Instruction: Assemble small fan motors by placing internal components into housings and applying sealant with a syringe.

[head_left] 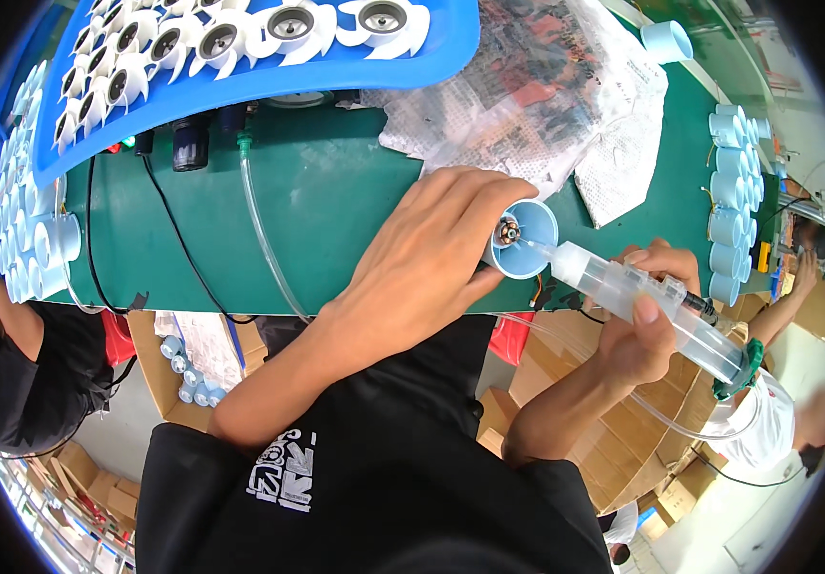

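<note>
My left hand [417,253] is closed round a light blue cup-shaped housing [544,222], tilted so its open mouth faces right. Inside it sits a small round metal part [507,231] with copper-coloured bits. My right hand [644,330] grips a large clear dispensing syringe [599,279], its fine tip reaching into the housing's mouth near the metal part. Whether the tip touches that part, I cannot tell. A green cap [742,370] closes the syringe's back end, where a clear hose joins it.
A blue tray [269,88] of white fan wheels stands at the far left. Crumpled paper [613,124] covers the back of the green table [336,182]. Blue housings [726,215] line the right edge, with more at left. Cables and a clear tube [257,220] cross the table. Co-workers sit either side.
</note>
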A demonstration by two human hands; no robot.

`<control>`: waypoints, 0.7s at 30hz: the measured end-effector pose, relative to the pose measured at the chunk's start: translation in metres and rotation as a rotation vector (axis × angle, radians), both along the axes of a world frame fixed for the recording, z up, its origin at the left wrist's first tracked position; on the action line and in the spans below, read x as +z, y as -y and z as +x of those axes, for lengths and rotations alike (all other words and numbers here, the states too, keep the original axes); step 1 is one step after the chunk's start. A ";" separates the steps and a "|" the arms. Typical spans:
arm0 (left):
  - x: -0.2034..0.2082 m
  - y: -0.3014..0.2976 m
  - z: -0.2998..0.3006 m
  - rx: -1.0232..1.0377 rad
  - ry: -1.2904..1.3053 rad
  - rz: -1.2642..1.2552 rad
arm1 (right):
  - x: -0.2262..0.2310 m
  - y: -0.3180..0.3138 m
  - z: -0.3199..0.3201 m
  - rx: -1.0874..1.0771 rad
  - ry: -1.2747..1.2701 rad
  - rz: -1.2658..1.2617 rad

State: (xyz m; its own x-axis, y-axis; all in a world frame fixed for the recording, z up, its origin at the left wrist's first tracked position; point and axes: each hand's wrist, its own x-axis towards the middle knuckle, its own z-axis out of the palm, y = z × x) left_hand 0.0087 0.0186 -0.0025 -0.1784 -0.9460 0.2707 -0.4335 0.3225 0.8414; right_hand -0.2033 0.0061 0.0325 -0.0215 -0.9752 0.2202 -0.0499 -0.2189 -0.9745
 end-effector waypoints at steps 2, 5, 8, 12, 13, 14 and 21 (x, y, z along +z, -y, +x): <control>-0.001 0.000 0.000 0.001 0.002 -0.003 | 0.001 0.000 0.001 0.009 0.001 -0.002; 0.000 0.000 0.001 -0.002 0.003 -0.008 | 0.003 -0.002 0.001 0.016 -0.021 0.007; 0.000 0.001 0.000 -0.003 0.003 -0.005 | 0.004 0.000 0.003 0.027 -0.027 0.002; -0.001 0.001 -0.001 0.000 0.008 -0.017 | 0.004 -0.001 0.002 0.019 -0.024 -0.005; -0.001 0.001 -0.001 -0.001 0.008 -0.016 | 0.005 -0.002 0.003 0.023 -0.028 -0.005; -0.001 0.001 -0.001 0.004 0.008 -0.019 | 0.006 -0.003 0.003 0.028 -0.031 -0.005; -0.001 0.001 -0.002 0.014 0.015 -0.014 | 0.007 -0.001 0.002 0.034 -0.085 -0.013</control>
